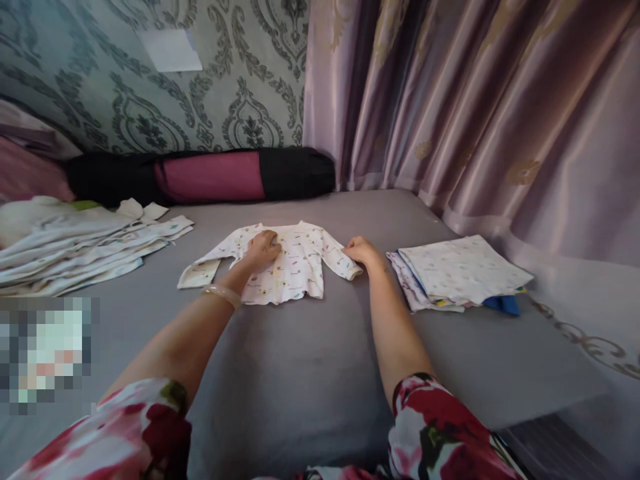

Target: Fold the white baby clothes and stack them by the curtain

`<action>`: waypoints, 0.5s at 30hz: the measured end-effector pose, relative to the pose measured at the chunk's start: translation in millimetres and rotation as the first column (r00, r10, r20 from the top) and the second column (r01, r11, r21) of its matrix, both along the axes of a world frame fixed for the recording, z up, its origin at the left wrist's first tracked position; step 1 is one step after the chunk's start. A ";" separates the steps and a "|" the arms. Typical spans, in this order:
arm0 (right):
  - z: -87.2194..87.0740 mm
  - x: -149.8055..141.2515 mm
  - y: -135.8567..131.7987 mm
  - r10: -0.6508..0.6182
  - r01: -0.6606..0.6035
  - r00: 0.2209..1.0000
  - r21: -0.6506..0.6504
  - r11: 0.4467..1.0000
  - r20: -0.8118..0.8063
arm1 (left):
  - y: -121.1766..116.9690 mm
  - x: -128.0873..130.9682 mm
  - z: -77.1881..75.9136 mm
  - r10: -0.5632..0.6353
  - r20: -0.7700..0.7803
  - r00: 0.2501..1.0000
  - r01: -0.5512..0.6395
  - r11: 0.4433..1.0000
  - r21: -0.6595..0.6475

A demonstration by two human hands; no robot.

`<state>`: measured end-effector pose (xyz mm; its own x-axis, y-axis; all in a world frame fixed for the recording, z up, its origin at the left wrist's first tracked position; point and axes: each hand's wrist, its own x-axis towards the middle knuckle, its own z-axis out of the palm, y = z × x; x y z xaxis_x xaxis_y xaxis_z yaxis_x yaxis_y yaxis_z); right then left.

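A small white long-sleeved baby shirt (pixel 300 267) with a tiny coloured print lies spread out on the grey bed sheet (pixel 295 373). Its collar faces away from me and both sleeves stretch out to the sides. My left hand (pixel 264 248) rests on the left part of its chest, fingers loosely bent over the cloth. At the outer edge of the right sleeve, my right hand (pixel 364 253) pinches the fabric between thumb and fingers. A pale bangle (pixel 223 295) circles my left wrist.
To the right lies a stack of folded clothes (pixel 460 270), a white printed piece on top. Several unfolded white garments (pixel 75 250) are heaped at left. A black and maroon long bag (pixel 210 177) lies along the wall. Mauve curtains (pixel 450 100) hang at right.
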<state>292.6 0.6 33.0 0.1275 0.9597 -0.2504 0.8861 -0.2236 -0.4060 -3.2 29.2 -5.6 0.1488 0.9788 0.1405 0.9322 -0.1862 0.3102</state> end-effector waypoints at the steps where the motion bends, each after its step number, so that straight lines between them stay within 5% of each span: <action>1: -0.5 0.9 1.1 -0.013 0.014 1.000 0.050 0.999 -0.013 | 3.4 5.3 2.4 0.007 0.010 1.000 -0.007 1.000 0.025; 3: -2.5 4.3 4.0 -0.056 0.061 0.998 0.165 0.984 -0.038 | 10.9 21.0 5.1 -0.035 0.031 0.999 0.032 0.996 0.084; 7: -9.2 19.1 9.4 -0.140 0.159 0.986 0.275 0.948 -0.087 | 26.6 64.4 -0.1 -0.300 0.094 0.949 0.288 0.949 0.126; 10: -11.8 34.2 10.3 -0.138 0.153 0.982 0.118 0.981 -0.128 | 33.3 91.0 -9.5 -0.406 0.125 0.905 0.388 0.910 0.145; 15: -6.4 49.8 4.6 -0.112 0.097 0.963 -0.074 0.993 -0.243 | 32.9 103.9 -22.0 -0.399 0.165 0.902 0.367 0.910 0.194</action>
<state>342.4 5.2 26.6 0.1535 0.9263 -0.3440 0.7307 -0.3407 -0.5916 100.7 62.1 -27.6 0.4618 0.8150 0.3500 0.7018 -0.5771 0.4177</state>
